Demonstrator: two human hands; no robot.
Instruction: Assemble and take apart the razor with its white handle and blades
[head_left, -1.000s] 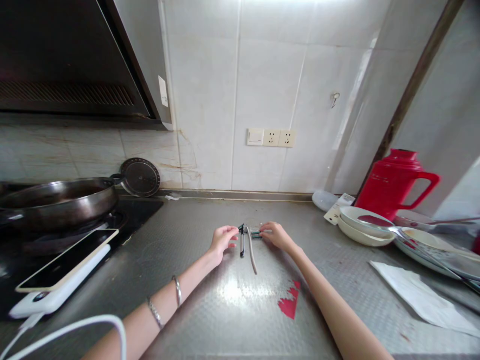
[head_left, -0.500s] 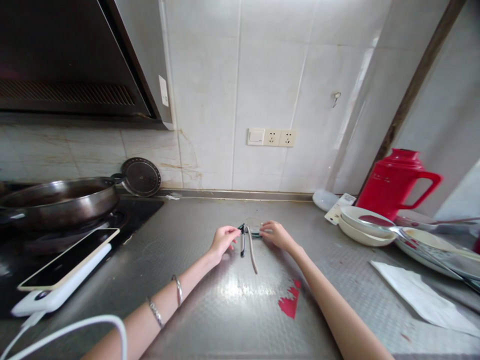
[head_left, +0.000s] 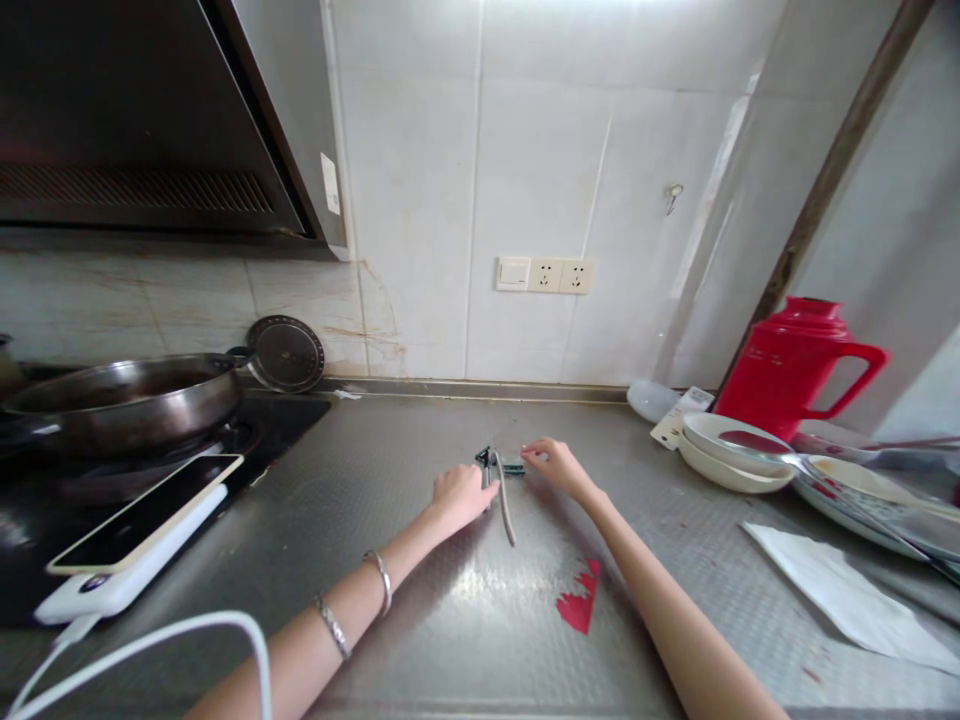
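Observation:
Mid-counter lies a small dark-green and black item (head_left: 513, 467) with a clear part behind it; its kind is too small to make out. A thin pale-grey strip (head_left: 506, 510) runs from it toward me. My left hand (head_left: 463, 492), two silver bangles on its wrist, is closed over the item's thin dark rod, thumb beside the grey strip. The curled fingers hide most of that rod. At the item's right end, my right hand (head_left: 553, 465) pinches with thumb and forefinger at its edge. The exact contact there is hard to see.
A torn red scrap (head_left: 581, 600) lies on the metal counter (head_left: 420, 640). On the left are a pan (head_left: 127, 405), a phone (head_left: 150, 515) and a white power bank (head_left: 131, 575) with a cable. Bowls (head_left: 731, 465), a red thermos jug (head_left: 799, 365) and a tissue (head_left: 840, 590) stand or lie right.
My left hand has moved from the item's upper left corner down and right, over its thin rod. My right hand has shifted slightly, its fingers now drawn into a pinch.

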